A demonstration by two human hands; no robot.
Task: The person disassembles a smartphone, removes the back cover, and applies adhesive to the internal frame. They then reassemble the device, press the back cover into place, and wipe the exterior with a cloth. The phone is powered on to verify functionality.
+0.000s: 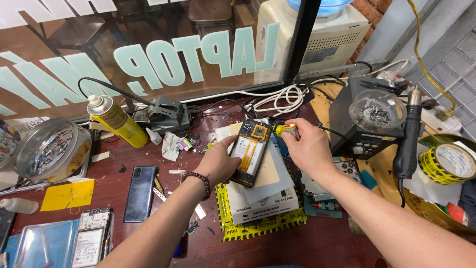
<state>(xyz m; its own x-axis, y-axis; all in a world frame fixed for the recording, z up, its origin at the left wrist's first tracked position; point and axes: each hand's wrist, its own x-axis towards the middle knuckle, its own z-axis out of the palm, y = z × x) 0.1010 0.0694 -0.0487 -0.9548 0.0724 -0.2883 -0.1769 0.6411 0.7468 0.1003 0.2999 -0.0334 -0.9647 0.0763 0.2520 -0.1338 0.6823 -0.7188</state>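
Note:
An opened phone (252, 151) with its back off, showing an orange flex cable and a white battery, lies on a white box (265, 196) in the middle of the bench. My left hand (217, 161) rests on the phone's left edge and holds it steady. My right hand (308, 144) grips a small screwdriver with a yellow handle (286, 130), its tip at the phone's upper right corner.
A yellow spray can (118, 121) lies at the back left, a dark phone (140, 193) and another opened phone (91, 238) at the front left. A round metal tin (47, 149) stands far left. A black hot-air station (362, 119) with its handle (409, 134), and yellow tape (448, 163), stand right.

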